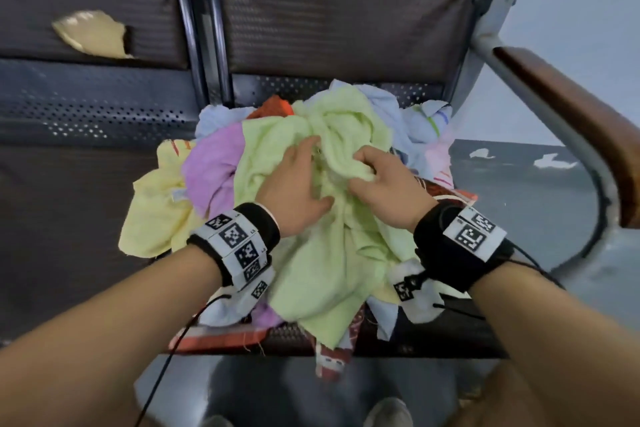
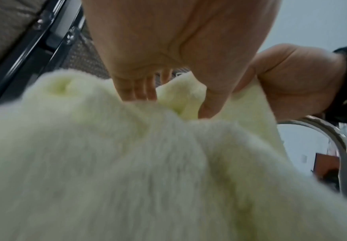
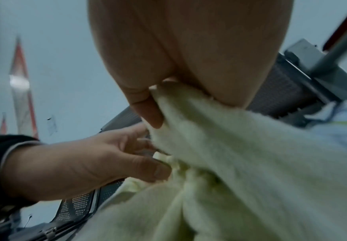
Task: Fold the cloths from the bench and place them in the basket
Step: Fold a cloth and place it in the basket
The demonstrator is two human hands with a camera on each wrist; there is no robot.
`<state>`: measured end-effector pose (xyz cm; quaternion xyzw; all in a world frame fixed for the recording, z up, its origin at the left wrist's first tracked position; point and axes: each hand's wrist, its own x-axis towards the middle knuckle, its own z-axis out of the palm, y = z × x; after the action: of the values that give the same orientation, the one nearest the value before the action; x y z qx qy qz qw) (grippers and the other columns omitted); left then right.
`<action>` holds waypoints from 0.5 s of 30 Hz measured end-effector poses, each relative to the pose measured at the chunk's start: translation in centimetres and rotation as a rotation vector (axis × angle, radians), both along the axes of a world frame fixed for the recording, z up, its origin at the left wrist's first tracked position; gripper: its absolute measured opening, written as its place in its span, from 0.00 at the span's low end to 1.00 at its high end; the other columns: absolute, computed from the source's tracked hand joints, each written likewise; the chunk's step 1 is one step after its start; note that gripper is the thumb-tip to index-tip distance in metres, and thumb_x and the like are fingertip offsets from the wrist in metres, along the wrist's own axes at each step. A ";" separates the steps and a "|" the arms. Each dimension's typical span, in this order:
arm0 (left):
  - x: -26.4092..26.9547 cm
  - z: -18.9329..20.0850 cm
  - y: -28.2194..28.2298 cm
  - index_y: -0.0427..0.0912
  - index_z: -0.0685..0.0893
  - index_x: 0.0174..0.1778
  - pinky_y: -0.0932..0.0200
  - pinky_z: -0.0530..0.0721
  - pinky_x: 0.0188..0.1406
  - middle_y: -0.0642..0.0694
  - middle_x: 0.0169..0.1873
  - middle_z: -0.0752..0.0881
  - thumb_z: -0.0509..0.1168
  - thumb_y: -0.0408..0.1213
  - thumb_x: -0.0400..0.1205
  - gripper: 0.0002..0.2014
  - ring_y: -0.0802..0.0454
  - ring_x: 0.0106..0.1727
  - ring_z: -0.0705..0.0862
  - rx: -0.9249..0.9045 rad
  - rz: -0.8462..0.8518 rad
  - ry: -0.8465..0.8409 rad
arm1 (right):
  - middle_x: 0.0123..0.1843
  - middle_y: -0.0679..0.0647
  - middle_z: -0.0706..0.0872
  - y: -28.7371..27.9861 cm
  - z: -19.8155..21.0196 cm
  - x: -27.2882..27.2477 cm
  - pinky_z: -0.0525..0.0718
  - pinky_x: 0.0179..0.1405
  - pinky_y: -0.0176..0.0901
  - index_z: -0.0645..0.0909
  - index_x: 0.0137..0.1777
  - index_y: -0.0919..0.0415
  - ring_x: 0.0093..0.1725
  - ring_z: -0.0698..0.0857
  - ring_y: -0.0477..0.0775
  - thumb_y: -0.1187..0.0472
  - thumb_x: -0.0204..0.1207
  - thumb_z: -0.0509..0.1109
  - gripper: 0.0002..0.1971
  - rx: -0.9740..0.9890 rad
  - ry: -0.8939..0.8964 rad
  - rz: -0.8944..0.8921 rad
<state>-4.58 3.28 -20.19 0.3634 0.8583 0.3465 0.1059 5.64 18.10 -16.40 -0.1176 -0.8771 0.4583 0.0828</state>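
A light green cloth lies crumpled on top of a pile of cloths on the bench seat. My left hand reaches into its middle, and the right wrist view shows its thumb and fingers pinching a fold of the green cloth. Just to the right, my right hand grips another bunched fold of the same cloth between thumb and fingers. In the left wrist view the green cloth fills the lower frame beneath my left hand, with the right hand close beside it. No basket is in view.
Under the green cloth lie a purple cloth, a yellow cloth, an orange-red cloth, a pale blue cloth and a striped white one. A wooden-topped metal armrest curves down on the right. The left backrest has a tear.
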 end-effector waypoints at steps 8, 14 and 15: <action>1.8 6.5 -1.3 0.39 0.82 0.49 0.46 0.79 0.53 0.41 0.49 0.86 0.67 0.35 0.80 0.05 0.38 0.55 0.82 -0.080 -0.063 0.294 | 0.53 0.34 0.85 -0.3 4.7 5.8 0.74 0.43 0.24 0.79 0.61 0.54 0.44 0.82 0.31 0.80 0.67 0.60 0.27 0.006 0.187 0.144; 5.7 9.7 -3.0 0.52 0.78 0.40 0.53 0.81 0.43 0.52 0.36 0.85 0.68 0.42 0.79 0.05 0.51 0.40 0.83 0.141 0.036 0.171 | 0.40 0.48 0.83 2.7 5.1 8.5 0.71 0.48 0.44 0.80 0.43 0.51 0.50 0.80 0.58 0.69 0.74 0.63 0.11 0.395 -0.047 -0.198; 6.0 9.9 -3.1 0.54 0.83 0.47 0.54 0.82 0.49 0.53 0.43 0.88 0.67 0.40 0.80 0.04 0.53 0.46 0.84 0.146 0.032 0.123 | 0.36 0.47 0.81 2.6 5.1 8.7 0.72 0.48 0.46 0.78 0.38 0.50 0.47 0.79 0.58 0.67 0.74 0.63 0.10 0.397 -0.080 -0.207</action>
<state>1.39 0.16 -10.31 0.3768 0.8414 0.3868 0.0206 14.29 20.71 -11.34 -0.2066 -0.9358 0.2609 0.1159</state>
